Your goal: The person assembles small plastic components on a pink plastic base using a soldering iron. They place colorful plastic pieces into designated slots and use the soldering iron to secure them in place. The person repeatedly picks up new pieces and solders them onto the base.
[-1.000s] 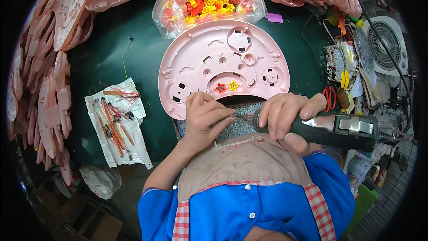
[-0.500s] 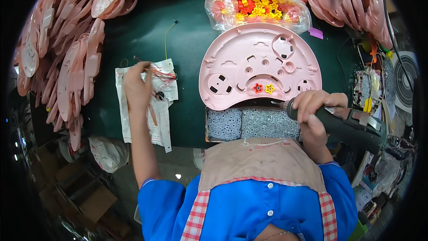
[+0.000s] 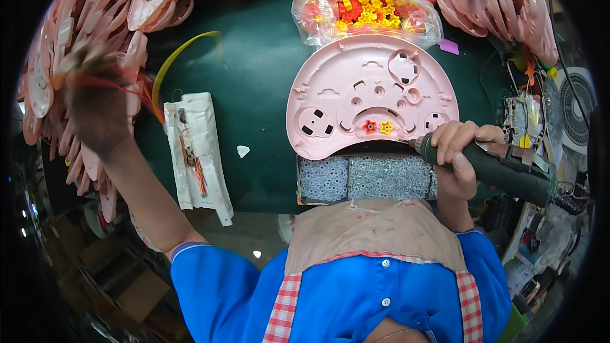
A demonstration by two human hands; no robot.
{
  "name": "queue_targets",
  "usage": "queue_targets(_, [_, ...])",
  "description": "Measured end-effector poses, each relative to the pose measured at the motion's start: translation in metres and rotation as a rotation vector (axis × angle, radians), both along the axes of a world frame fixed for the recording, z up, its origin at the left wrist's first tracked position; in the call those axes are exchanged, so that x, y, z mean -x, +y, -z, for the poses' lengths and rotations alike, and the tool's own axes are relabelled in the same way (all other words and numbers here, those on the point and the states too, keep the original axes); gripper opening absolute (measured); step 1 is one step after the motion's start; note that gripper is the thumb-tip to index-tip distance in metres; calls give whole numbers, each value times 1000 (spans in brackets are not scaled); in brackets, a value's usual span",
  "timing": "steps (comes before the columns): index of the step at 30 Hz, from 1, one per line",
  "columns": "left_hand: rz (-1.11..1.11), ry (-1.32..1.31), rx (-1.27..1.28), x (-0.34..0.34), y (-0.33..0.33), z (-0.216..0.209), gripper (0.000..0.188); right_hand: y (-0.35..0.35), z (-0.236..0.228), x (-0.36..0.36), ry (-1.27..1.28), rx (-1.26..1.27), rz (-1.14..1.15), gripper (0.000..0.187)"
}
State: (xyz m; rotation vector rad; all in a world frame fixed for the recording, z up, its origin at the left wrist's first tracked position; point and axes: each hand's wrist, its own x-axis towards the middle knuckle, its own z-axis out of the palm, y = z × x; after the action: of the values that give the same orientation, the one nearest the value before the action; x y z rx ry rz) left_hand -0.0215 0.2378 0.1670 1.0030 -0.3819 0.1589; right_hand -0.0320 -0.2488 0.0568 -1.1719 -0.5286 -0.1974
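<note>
My left hand (image 3: 98,105), smeared by motion, is at the far left before the stacked pink shells. Blurred red wires (image 3: 152,100) and a yellow wire (image 3: 181,51) trail from it, so it appears closed on them. Below lies a white plastic bag (image 3: 215,181) with more wires and small parts on top. My right hand (image 3: 456,152) grips a dark power screwdriver (image 3: 508,171), its tip pointing left by the lower right edge of a pink curved plastic shell (image 3: 330,76). A red star piece (image 3: 370,127) and a yellow star piece (image 3: 386,127) sit in the shell.
Below the shell, an open box (image 3: 347,181) holds small metal and pale parts. A clear bag of red and yellow pieces (image 3: 375,16) lies behind it. Pink shells (image 3: 502,6) are piled at right too. A small white scrap (image 3: 243,151) rests on the green table (image 3: 260,89).
My left hand has swung left from the white bag, pulling wires along. The bag now looks narrower, and a white scrap shows on the table. The screwdriver has shifted slightly right.
</note>
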Motion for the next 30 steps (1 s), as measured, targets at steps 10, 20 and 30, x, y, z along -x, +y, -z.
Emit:
queue_targets(10, [-445,138,-791,-49,-88,72,22,-28,0,3,35,115,-10,56])
queue_targets(20, [-373,-203,-1750,-16,-215,128,20,-42,6,-3,-147,173,-4,52])
queue_targets(30, [72,-95,-1275,-18,-282,183,21,-20,33,-6,-182,157,51,50])
